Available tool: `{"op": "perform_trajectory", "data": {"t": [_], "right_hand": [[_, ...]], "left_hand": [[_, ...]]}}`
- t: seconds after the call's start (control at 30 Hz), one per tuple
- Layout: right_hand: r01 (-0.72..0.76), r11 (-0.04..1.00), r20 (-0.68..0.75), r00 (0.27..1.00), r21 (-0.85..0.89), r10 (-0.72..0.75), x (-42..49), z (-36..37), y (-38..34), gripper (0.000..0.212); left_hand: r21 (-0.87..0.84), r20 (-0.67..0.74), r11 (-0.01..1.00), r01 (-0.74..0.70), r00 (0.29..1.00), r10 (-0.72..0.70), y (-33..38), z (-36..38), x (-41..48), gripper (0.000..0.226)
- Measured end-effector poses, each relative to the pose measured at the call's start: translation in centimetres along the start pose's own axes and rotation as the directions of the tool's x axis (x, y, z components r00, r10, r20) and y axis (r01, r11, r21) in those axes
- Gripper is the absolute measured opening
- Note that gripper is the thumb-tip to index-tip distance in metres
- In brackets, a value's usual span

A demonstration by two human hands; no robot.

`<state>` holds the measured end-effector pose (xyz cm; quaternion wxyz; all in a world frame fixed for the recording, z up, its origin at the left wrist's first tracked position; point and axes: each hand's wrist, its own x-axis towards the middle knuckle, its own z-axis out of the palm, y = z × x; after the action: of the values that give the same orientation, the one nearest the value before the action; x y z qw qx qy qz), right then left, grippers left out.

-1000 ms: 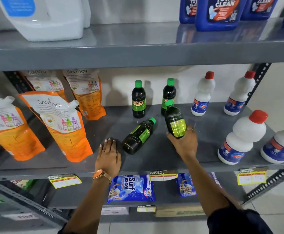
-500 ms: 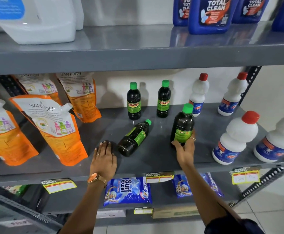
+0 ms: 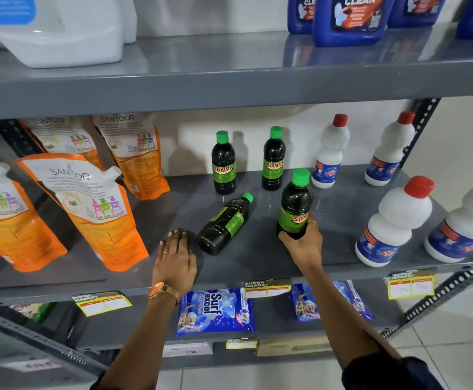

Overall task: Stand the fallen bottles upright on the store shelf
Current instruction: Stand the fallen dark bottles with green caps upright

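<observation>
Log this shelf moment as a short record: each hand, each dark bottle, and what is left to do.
left hand: flat on the shelf, open, beside the fallen bottle's base
right hand: grip closed round the base of the held bottle
held bottle: upright, green cap up
fallen bottle: on its side, cap pointing back-right
back bottles: two, upright
remaining: one bottle to stand

Right hand grips upright bottle; fallen bottle lies beside.
</observation>
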<state>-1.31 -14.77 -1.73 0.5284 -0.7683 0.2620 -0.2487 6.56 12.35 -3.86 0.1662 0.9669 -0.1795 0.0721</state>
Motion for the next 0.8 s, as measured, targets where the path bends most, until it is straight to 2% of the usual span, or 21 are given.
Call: {"op": "perform_trajectory", "data": {"t": [0.2, 0.47, 0.67, 0.8], "right_hand": [[0.035, 0.999, -0.034, 0.999, 0.004, -0.035, -0.3, 0.0, -0.6, 0.074], [0.083, 0.989, -0.069, 0.993, -0.124, -0.092, -2.2, -0.6, 0.0, 0.070], [0.076, 0.992, -0.139, 0.986, -0.100, -0.090, -6.2, -1.6, 2.5, 0.078], [0.073, 0.991, -0.156, 0.984, -0.111, -0.090, -6.9, -1.7, 3.6, 0.082]], "left_hand": [[0.002, 0.009, 1.000, 0.002, 1.000, -0.002, 0.1, 0.0, 0.0, 0.061], [0.008, 0.026, 1.000, 0.002, 1.000, -0.003, 0.0, 0.0, 0.1, 0.062], [0.008, 0.024, 1.000, 0.001, 1.000, -0.002, -0.1, 0.1, 0.0, 0.061], [-0.006, 0.022, 1.000, 0.001, 1.000, -0.001, -0.1, 0.3, 0.0, 0.051]]}}
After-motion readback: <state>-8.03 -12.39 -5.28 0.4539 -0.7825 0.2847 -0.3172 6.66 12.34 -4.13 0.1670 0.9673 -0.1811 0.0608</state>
